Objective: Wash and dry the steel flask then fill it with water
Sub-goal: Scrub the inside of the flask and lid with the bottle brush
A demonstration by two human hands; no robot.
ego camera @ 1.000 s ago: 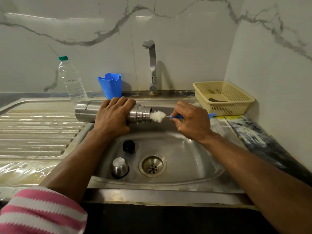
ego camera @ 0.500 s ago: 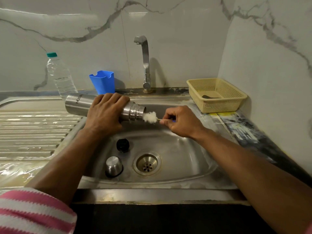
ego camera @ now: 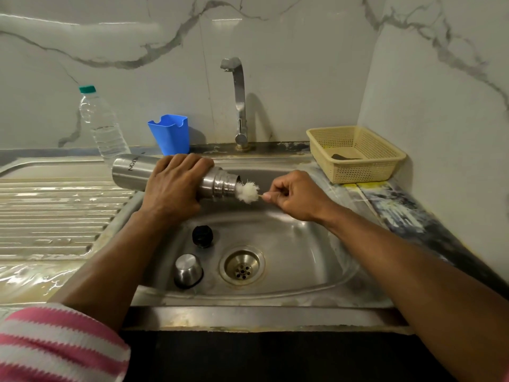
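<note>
Over sink: left hand grips cylindrical steel flask, fluffy brush at mouth.

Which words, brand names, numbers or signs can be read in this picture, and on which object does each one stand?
"NO...": dark letters printed along the body of the steel cylindrical flask, seen upside down; the left hand covers the rest, so the full word cannot be read.
Clear plastic water bottle with green cap: no readable label.
Blue plastic cup, cream plastic basket, round steel cap and black round stopper: no text visible.
</note>
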